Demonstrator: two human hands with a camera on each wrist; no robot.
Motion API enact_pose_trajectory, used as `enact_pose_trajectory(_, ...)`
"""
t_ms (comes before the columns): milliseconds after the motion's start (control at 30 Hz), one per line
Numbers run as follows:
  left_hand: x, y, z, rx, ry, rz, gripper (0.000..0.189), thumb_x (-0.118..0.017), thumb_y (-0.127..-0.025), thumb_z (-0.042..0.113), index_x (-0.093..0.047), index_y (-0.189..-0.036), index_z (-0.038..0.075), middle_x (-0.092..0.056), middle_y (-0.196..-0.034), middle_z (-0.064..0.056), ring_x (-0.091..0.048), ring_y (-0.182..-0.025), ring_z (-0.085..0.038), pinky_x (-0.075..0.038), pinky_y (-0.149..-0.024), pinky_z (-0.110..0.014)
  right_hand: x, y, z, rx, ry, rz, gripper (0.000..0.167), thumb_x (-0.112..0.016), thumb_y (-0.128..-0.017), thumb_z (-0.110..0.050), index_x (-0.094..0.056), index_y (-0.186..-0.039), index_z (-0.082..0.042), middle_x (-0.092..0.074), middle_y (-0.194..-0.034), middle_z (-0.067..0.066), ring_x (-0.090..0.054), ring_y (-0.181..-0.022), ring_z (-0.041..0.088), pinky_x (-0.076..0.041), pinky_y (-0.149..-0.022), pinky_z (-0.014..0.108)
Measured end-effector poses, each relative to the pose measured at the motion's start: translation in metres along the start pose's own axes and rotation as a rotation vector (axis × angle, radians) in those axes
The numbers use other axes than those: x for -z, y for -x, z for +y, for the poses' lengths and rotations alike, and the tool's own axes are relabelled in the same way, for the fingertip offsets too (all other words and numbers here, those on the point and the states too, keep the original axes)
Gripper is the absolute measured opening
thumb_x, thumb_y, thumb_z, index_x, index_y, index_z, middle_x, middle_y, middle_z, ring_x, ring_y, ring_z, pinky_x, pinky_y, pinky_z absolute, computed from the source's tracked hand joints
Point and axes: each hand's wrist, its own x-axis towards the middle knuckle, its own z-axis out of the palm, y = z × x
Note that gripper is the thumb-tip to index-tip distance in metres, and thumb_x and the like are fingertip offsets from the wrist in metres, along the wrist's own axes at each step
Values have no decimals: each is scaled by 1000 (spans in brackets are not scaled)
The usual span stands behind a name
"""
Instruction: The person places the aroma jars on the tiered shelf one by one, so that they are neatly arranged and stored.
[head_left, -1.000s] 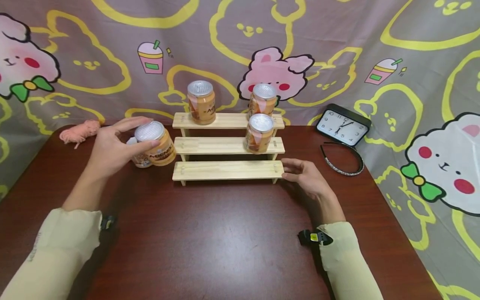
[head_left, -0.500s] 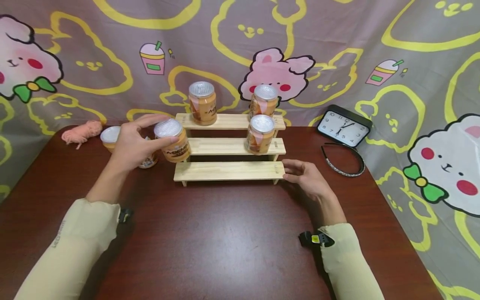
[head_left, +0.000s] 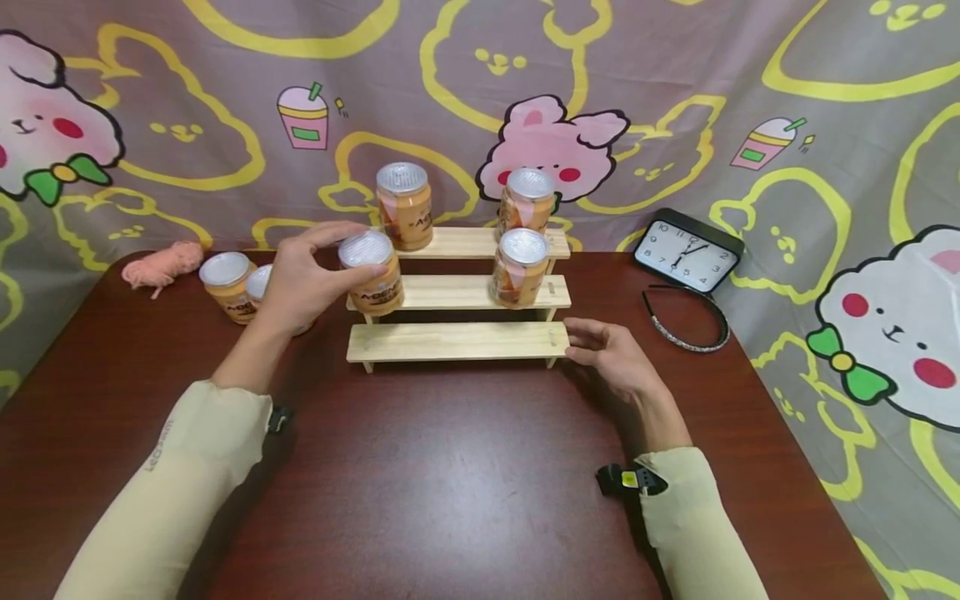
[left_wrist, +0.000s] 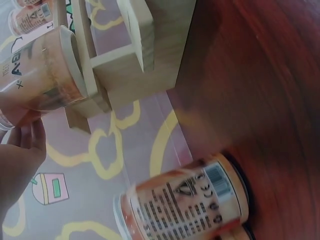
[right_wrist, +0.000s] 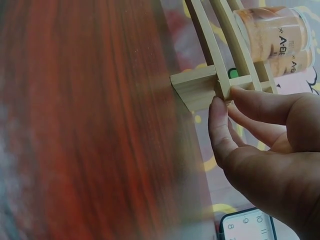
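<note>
My left hand [head_left: 307, 275] grips an orange can [head_left: 375, 287] with a silver lid, thumb in front and fingers behind. The can is at the left end of the middle shelf of a three-step wooden rack [head_left: 457, 342]; in the left wrist view, the bottom of this can [left_wrist: 40, 80] is close beside the shelf edge, and contact is hard to tell. With thumb and fingertips, my right hand [right_wrist: 275, 145] pinches the right end of the lowest shelf. Two cans stand on the top shelf, a left can [head_left: 405, 208] and a right can [head_left: 528, 200]. Another can [head_left: 520, 271] stands on the middle shelf's right.
Left of the rack, two more cans stand on the brown table [head_left: 450, 483]: one can [head_left: 228, 287] in plain sight, the other partly behind my left hand. Pink yarn [head_left: 162, 265] lies at the back left. A clock [head_left: 688, 252] and a headband [head_left: 686, 329] are at the right.
My left hand has carried its can rightward, from beside the cans on the table to the middle shelf's left end. The right hand has stayed at the rack.
</note>
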Motion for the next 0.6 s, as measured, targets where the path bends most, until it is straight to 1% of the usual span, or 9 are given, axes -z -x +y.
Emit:
enact_pose_trajectory(67,-4,-1,0,4,9,-3,53,-91,-76,8,-72,-124,2,-67,-127,-12,-58,-117,-19,-43,-99,-32,0,0,0,3,-5,-2,52,-62,-96,7,-47,-146,7,-53,-140,27,-54,-120,29,-52,-84,20)
enact_pose_trajectory(167,-9,-4,0,-9,9,-2,53,-91,-75,8,-72,-123,1,-67,-126,-14,-59,-117,-21,-44,-100,-35,0,-1,1,13,-8,0,52,-62,-95,8,-47,-146,8,-54,-138,28,-55,-117,26,-52,-84,20)
enact_pose_trajectory(267,-14,-7,-1,-23,10,0,52,-91,-74,7,-72,-122,0,-68,-125,-15,-60,-114,-19,-46,-95,-30,0,-1,2,23,-8,1,51,-62,-95,9,-48,-145,9,-56,-135,28,-57,-112,22,-52,-83,20)
enact_pose_trajectory(333,-17,-9,-1,-20,21,1,52,-91,-74,8,-73,-122,0,-68,-125,-14,-60,-110,-16,-47,-89,-25,0,-2,3,26,-7,4,51,-61,-95,10,-49,-144,9,-57,-133,28,-57,-110,20,-52,-83,20)
enact_pose_trajectory(433,-21,-11,-1,-15,38,2,52,-91,-74,8,-72,-121,0,-67,-124,-14,-60,-103,-13,-49,-82,-21,0,-1,3,28,-3,4,51,-62,-95,10,-49,-144,9,-57,-132,28,-57,-110,20,-52,-83,20)
enact_pose_trajectory(500,-24,-12,-1,-12,49,1,52,-91,-74,8,-72,-121,-1,-67,-123,-14,-61,-101,-13,-50,-81,-19,0,-1,3,28,-1,3,51,-62,-95,9,-49,-144,9,-57,-133,28,-57,-111,21,-52,-83,20)
enact_pose_trajectory(600,-28,-14,0,-16,32,11,52,-92,-73,8,-72,-121,-2,-68,-121,-15,-61,-100,-15,-50,-80,-18,0,-2,3,22,-5,-2,52,-62,-95,9,-48,-145,8,-57,-133,28,-56,-113,23,-52,-84,21)
